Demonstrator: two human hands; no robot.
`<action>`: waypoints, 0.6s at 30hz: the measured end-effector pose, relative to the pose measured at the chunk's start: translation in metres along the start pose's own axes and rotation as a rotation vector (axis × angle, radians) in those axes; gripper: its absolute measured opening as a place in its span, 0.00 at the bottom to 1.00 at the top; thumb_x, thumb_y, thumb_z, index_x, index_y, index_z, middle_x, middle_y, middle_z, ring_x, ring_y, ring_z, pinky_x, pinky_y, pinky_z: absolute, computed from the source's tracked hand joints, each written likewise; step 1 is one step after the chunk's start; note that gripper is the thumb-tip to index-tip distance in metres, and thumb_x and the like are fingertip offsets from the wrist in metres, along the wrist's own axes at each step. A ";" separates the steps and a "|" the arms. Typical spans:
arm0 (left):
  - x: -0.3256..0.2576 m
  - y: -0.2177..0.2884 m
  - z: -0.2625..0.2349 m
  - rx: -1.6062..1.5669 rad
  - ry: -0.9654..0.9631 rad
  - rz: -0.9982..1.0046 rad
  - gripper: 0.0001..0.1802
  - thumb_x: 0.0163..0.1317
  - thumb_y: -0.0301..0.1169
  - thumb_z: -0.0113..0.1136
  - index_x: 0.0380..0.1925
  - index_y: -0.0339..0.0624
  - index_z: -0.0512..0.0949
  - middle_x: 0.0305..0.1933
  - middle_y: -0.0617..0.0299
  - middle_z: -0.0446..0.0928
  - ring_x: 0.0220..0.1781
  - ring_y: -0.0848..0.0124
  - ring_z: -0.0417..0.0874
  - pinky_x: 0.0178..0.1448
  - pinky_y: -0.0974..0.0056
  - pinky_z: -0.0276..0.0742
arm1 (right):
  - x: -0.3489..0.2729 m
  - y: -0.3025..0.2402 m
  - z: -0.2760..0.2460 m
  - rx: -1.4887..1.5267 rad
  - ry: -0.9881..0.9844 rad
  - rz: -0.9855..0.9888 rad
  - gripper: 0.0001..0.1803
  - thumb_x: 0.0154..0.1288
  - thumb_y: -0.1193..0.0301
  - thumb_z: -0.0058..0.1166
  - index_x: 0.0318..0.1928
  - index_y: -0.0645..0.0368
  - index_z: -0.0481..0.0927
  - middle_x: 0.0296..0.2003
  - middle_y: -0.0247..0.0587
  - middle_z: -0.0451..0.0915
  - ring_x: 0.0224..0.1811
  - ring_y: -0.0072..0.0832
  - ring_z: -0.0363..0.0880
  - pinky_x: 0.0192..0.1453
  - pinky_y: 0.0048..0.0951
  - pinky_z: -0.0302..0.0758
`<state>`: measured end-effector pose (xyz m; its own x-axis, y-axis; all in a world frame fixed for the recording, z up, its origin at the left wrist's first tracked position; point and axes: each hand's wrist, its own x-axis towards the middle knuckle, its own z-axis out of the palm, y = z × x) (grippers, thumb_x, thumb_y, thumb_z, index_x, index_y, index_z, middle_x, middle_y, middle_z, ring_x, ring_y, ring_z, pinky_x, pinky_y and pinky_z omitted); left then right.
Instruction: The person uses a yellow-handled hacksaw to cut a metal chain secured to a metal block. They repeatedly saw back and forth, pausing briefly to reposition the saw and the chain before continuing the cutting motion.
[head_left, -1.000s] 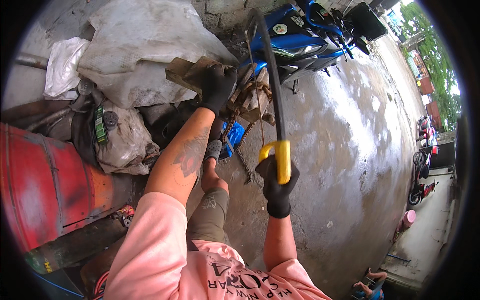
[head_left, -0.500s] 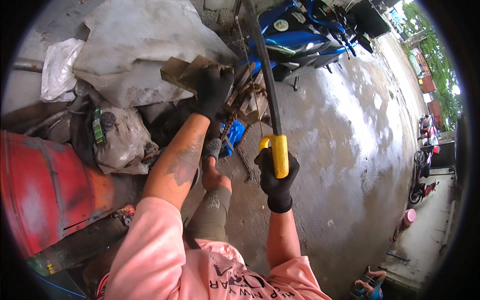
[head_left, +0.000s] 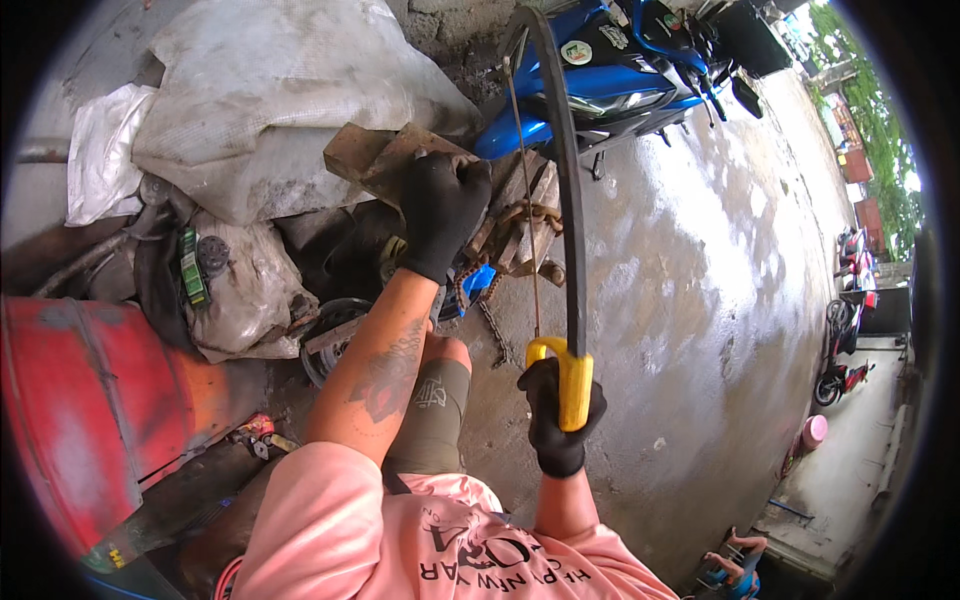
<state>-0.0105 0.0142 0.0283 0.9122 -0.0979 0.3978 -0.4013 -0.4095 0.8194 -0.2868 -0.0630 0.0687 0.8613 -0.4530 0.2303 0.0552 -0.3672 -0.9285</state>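
Nearest in, the right hand in a black glove, its grip closed tight around the yellow handle of a hacksaw. The dark frame runs up and away from that handle, the thin blade strung just left of it. Left of the handle, a bare knee above a grey-green shorts leg. Further out along the frame, the left hand, also gloved, has its grip pressed down over a rusty metal piece, pinning it on the scrap heap. The blade passes just right of that hand, across chain and rusted parts; exactly where the teeth bite I cannot tell. To my eye, doing this well means long, straight strokes with the frame kept upright, the left hand's fingers well clear of the blade, and the piece held dead still. Left of the hacksaw, grey sacks and a red drum. Beyond its far tip, a blue motorbike on wet concrete.
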 end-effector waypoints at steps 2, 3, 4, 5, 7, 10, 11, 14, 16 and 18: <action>-0.006 -0.005 0.003 -0.004 0.041 0.024 0.16 0.59 0.38 0.64 0.20 0.37 0.82 0.23 0.44 0.80 0.28 0.48 0.85 0.34 0.50 0.76 | -0.038 0.010 -0.019 -0.141 -0.059 0.201 0.11 0.69 0.71 0.55 0.30 0.65 0.81 0.26 0.41 0.83 0.28 0.27 0.82 0.33 0.29 0.75; 0.001 -0.003 0.003 -0.002 0.073 0.048 0.16 0.59 0.38 0.64 0.20 0.37 0.83 0.24 0.44 0.81 0.28 0.48 0.85 0.34 0.50 0.76 | -0.032 0.001 -0.011 -0.105 -0.001 0.096 0.11 0.70 0.71 0.55 0.30 0.64 0.81 0.26 0.41 0.84 0.28 0.27 0.82 0.33 0.29 0.76; 0.006 -0.002 0.001 -0.015 0.039 0.040 0.16 0.59 0.39 0.64 0.20 0.38 0.83 0.24 0.44 0.81 0.28 0.48 0.85 0.34 0.50 0.76 | -0.034 -0.012 -0.005 -0.079 0.060 0.006 0.12 0.71 0.70 0.55 0.30 0.64 0.81 0.26 0.41 0.84 0.28 0.26 0.83 0.33 0.30 0.76; 0.012 -0.001 -0.002 -0.027 0.005 0.030 0.16 0.59 0.39 0.64 0.21 0.38 0.83 0.24 0.44 0.81 0.27 0.48 0.85 0.34 0.50 0.76 | -0.026 -0.006 -0.003 0.009 0.068 0.018 0.09 0.66 0.71 0.57 0.30 0.63 0.81 0.24 0.39 0.82 0.25 0.26 0.81 0.30 0.28 0.75; 0.020 -0.005 0.002 -0.051 0.032 0.083 0.16 0.59 0.39 0.64 0.21 0.38 0.84 0.24 0.44 0.81 0.27 0.48 0.85 0.34 0.50 0.77 | -0.007 0.003 -0.002 0.054 0.064 -0.010 0.06 0.62 0.72 0.60 0.31 0.62 0.81 0.23 0.37 0.80 0.22 0.26 0.78 0.27 0.26 0.74; 0.003 -0.013 0.012 -0.054 0.055 0.105 0.16 0.59 0.40 0.64 0.21 0.37 0.84 0.23 0.44 0.81 0.27 0.49 0.86 0.34 0.51 0.77 | 0.017 0.008 0.002 0.055 0.079 -0.010 0.06 0.64 0.73 0.61 0.31 0.62 0.81 0.23 0.36 0.79 0.21 0.24 0.77 0.27 0.26 0.72; 0.002 -0.004 0.009 -0.053 -0.025 0.031 0.17 0.59 0.40 0.64 0.22 0.37 0.84 0.23 0.44 0.81 0.27 0.49 0.86 0.35 0.51 0.78 | 0.021 0.009 0.006 0.134 0.132 0.047 0.06 0.65 0.73 0.60 0.30 0.62 0.82 0.22 0.36 0.80 0.21 0.24 0.76 0.27 0.27 0.72; -0.001 0.006 0.000 -0.028 -0.105 -0.090 0.18 0.60 0.41 0.65 0.22 0.36 0.84 0.23 0.44 0.81 0.29 0.50 0.87 0.35 0.51 0.78 | 0.019 -0.006 0.011 -0.223 0.056 -0.090 0.08 0.69 0.74 0.58 0.30 0.62 0.82 0.22 0.37 0.81 0.22 0.25 0.79 0.29 0.28 0.73; 0.002 0.000 -0.002 -0.010 -0.075 -0.074 0.20 0.60 0.43 0.65 0.22 0.35 0.84 0.23 0.43 0.82 0.29 0.49 0.88 0.35 0.50 0.79 | 0.002 -0.021 0.009 -0.145 0.056 0.003 0.07 0.69 0.72 0.59 0.33 0.62 0.83 0.23 0.39 0.82 0.24 0.28 0.82 0.31 0.28 0.76; 0.006 -0.016 0.010 -0.006 0.008 -0.005 0.21 0.60 0.44 0.65 0.21 0.35 0.84 0.23 0.43 0.82 0.30 0.48 0.88 0.35 0.50 0.79 | -0.048 -0.019 -0.006 -0.105 0.058 0.037 0.08 0.69 0.71 0.59 0.34 0.63 0.83 0.24 0.39 0.83 0.26 0.28 0.84 0.33 0.28 0.77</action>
<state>0.0026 0.0115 0.0136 0.9136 -0.0882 0.3970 -0.3971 -0.4044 0.8239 -0.3322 -0.0388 0.0764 0.8311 -0.5125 0.2159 -0.0319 -0.4314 -0.9016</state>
